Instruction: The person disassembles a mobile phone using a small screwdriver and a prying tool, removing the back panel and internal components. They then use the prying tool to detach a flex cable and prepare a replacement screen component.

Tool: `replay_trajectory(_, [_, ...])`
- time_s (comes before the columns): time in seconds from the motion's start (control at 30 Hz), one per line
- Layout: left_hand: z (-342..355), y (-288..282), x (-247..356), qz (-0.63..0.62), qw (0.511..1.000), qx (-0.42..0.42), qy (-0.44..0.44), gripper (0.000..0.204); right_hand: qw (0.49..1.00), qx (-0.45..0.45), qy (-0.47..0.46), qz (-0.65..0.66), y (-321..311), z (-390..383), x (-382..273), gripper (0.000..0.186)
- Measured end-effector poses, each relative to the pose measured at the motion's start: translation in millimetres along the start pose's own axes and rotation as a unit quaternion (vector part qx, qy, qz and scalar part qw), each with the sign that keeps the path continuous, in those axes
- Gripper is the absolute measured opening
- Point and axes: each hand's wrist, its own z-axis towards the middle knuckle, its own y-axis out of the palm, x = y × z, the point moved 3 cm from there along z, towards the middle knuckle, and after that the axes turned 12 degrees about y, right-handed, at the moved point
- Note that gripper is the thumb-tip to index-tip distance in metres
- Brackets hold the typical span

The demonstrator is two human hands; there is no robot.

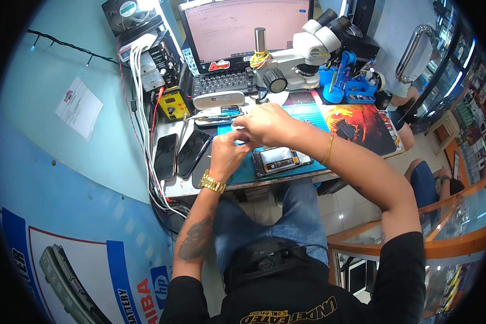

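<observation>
Because the right hand (271, 125) arches over the left hand (228, 155), whatever lies between their fingertips is hidden. Both sets of fingers are bent inward and meet, thumbs and forefingers bunched close together; I cannot tell whether they are clamped on anything. The opened phone (265, 163) lies on the blue mat (306, 117), near the front edge of the bench, just right of the left hand and below the right wrist. Its inner parts show, but the smaller ones are too blurred to make out, and the right forearm passes above its far right end.

That forearm, with a thin bracelet (328, 150), also crosses the mat and covers part of it. A gold watch (213, 182) circles the left wrist. Left of it, two dark phones (166, 156) lie side by side, beside white cables (141, 102) that hang down past the bench. Behind the hands, thin tools beside the white case (218, 99) are partly covered and hard to tell apart.

Farther back, the microscope (316, 46) stands before the monitor (243, 33), hiding some of the screen, whose top is cut off. The keyboard (221, 82) is partly blocked by the case. A blue tool holder (333, 94) stands right of the microscope. At the right, another person's knee (422, 184) shows, the rest mostly out of sight.
</observation>
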Motion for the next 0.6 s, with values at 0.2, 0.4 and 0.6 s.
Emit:
replay_trajectory(0.2, [-21, 2, -28, 0.098, 0.99, -0.088, 0.045, 0.03, 0.999, -0.009, -0.031, 0.024, 6, -4, 5, 0.033])
replay_trajectory(0.4, [-32, 13, -32, 0.094, 0.99, -0.058, 0.083, 0.015, 0.998, -0.029, 0.019, 0.044, -1, -10, 10, 0.037])
replay_trajectory(0.6, [-35, 12, -35, 0.104, 0.989, -0.051, 0.092, 0.014, 0.997, 0.002, 0.003, 0.074, 1, -11, 12, 0.039])
